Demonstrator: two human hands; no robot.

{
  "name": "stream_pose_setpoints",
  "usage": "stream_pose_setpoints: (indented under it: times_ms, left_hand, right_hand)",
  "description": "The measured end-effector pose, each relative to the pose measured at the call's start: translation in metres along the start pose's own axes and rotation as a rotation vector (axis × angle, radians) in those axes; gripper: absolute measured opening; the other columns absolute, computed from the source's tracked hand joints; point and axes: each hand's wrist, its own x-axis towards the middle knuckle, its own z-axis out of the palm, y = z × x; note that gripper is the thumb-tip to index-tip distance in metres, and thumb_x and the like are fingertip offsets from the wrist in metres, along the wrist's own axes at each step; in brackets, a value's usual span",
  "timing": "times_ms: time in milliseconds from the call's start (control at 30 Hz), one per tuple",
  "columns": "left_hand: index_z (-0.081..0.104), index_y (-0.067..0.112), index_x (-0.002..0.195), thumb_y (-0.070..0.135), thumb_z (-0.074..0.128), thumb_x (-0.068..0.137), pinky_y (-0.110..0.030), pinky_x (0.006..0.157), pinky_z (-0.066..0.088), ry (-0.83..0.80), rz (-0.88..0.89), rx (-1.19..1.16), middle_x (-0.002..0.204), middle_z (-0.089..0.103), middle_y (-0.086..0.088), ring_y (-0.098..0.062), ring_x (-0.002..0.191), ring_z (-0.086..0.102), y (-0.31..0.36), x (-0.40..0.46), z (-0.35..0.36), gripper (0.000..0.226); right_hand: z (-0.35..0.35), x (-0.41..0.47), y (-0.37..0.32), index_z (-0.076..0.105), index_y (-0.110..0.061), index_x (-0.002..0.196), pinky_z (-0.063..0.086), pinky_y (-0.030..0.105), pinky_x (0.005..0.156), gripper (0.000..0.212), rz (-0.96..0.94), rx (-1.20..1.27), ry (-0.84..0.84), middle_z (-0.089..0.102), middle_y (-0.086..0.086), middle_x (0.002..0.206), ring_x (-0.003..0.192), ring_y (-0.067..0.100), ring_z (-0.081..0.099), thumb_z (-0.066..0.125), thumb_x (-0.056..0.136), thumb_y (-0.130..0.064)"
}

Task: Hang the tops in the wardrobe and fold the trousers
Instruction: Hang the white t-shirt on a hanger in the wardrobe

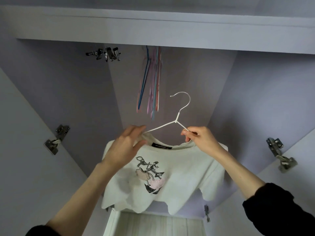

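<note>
1. Progress check from my end: I'm mid-way through hanging one top. The pale mint short-sleeved t-shirt with a cartoon print point(163, 176) is partly on the thin white wire hanger point(176, 121), held up in front of the open lilac wardrobe point(238, 99), but not on the rail yet.
2. Left hand point(127, 147) pinches the shirt's collar at the hanger's left arm, fingers curled into the fabric. It looks like that shoulder isn't fully seated.
3. Right hand point(198, 139) pinches the hanger's right arm just above the neckline, thumb and fingers closed on the wire.
4. Still left, I reckon: settle the left shoulder, then lift the hook up to the rail. The rail itself is hidden behind the wardrobe's top edge.
5. Inside the wardrobe I only see a bunch of empty coloured hangers (blue, pink, orange) point(152, 82), so no tops hung in view. No trousers in view either, so can't say about the folding.
6. The shirt itself: soft, a bit rumpled, wavy hem hanging free, black neck label showing.
</note>
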Motion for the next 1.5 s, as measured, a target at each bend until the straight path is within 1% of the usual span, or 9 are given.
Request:
stream_pose_setpoints:
  times_ms: [133,300,433,500,633,767,1067,1200,1500]
  left_hand:
    - [0.029,0.024,0.146,0.032,0.046,0.096,-0.033,0.106,0.032,-0.162,0.083,0.173,0.148,0.032,0.002,-0.017,0.135,0.032,0.01,0.007,0.01,0.053]
    - [0.028,0.019,0.146,0.028,0.043,0.098,-0.039,0.111,0.03,-0.133,0.205,0.246,0.153,0.021,-0.004,-0.02,0.142,0.019,0.043,0.031,0.012,0.051]
    - [0.049,0.0,0.132,0.002,0.06,0.087,-0.054,0.103,0.038,0.095,0.439,0.273,0.142,0.04,-0.023,-0.04,0.134,0.035,0.087,0.056,-0.003,0.046]
    - [0.049,0.0,0.132,-0.006,0.067,0.078,-0.055,0.107,0.032,0.239,0.54,0.36,0.142,0.04,-0.024,-0.042,0.135,0.031,0.106,0.07,-0.01,0.057]
    - [0.035,0.007,0.142,-0.01,0.068,0.068,-0.058,0.111,0.018,0.479,0.658,0.543,0.149,0.03,-0.019,-0.04,0.139,0.018,0.146,0.108,-0.023,0.082]
    - [0.029,0.01,0.144,-0.006,0.071,0.064,-0.064,0.106,0.013,0.573,0.551,0.698,0.15,0.028,-0.019,-0.043,0.138,0.022,0.165,0.138,-0.032,0.092]
    - [0.026,0.009,0.146,-0.005,0.069,0.066,-0.07,0.102,0.01,0.546,0.462,0.7,0.153,0.02,-0.019,-0.045,0.139,0.015,0.167,0.161,-0.025,0.092]
    - [0.011,0.012,0.148,-0.003,0.065,0.066,-0.068,0.103,0.005,0.597,0.48,0.738,0.152,0.005,-0.013,-0.041,0.14,0.007,0.162,0.165,-0.019,0.099]
    - [0.005,0.016,0.149,0.0,0.055,0.063,-0.069,0.105,0.002,0.637,0.486,0.751,0.155,0.007,-0.012,-0.04,0.141,0.001,0.152,0.177,-0.011,0.1]
  right_hand:
    - [-0.011,-0.002,0.021,0.074,-0.014,0.081,0.032,0.015,0.052,0.017,0.15,-0.041,0.054,0.056,0.002,0.06,0.054,0.006,0.043,0.06,0.09,-0.019]
    - [-0.035,-0.003,0.041,0.072,-0.009,0.092,0.039,0.013,0.057,0.011,0.472,0.189,0.065,0.054,-0.003,0.065,0.064,0.011,0.045,0.062,0.088,-0.011]
    - [-0.053,0.006,0.048,0.068,-0.013,0.103,0.035,0.022,0.073,0.034,0.513,0.157,0.035,0.054,0.0,0.076,0.079,0.015,0.047,0.043,0.088,0.004]
    - [-0.062,0.012,0.051,0.067,-0.016,0.106,0.029,0.021,0.082,0.041,0.507,0.135,0.019,0.056,0.003,0.087,0.091,0.016,0.046,0.039,0.086,0.007]
    - [-0.098,0.027,0.057,0.066,-0.013,0.11,0.033,0.024,0.076,0.038,0.486,0.213,0.075,0.051,0.001,0.069,0.076,0.015,0.047,0.042,0.087,0.007]
    - [-0.122,0.042,0.063,0.065,-0.008,0.114,0.036,0.023,0.06,0.035,0.456,0.389,0.183,0.05,0.005,0.066,0.053,0.011,0.046,0.041,0.092,0.006]
    - [-0.17,0.099,0.057,0.054,-0.003,0.128,0.044,0.022,0.064,0.035,0.364,0.755,0.346,0.05,0.003,0.082,0.068,0.013,0.049,0.037,0.098,0.003]
    - [-0.182,0.128,0.06,0.053,-0.005,0.13,0.045,0.023,0.065,0.037,0.369,0.81,0.388,0.048,0.004,0.081,0.068,0.014,0.049,0.033,0.099,0.003]
    - [-0.207,0.191,0.073,0.054,-0.008,0.129,0.046,0.025,0.07,0.039,0.36,0.785,0.394,0.053,0.001,0.084,0.073,0.012,0.053,0.035,0.097,0.003]
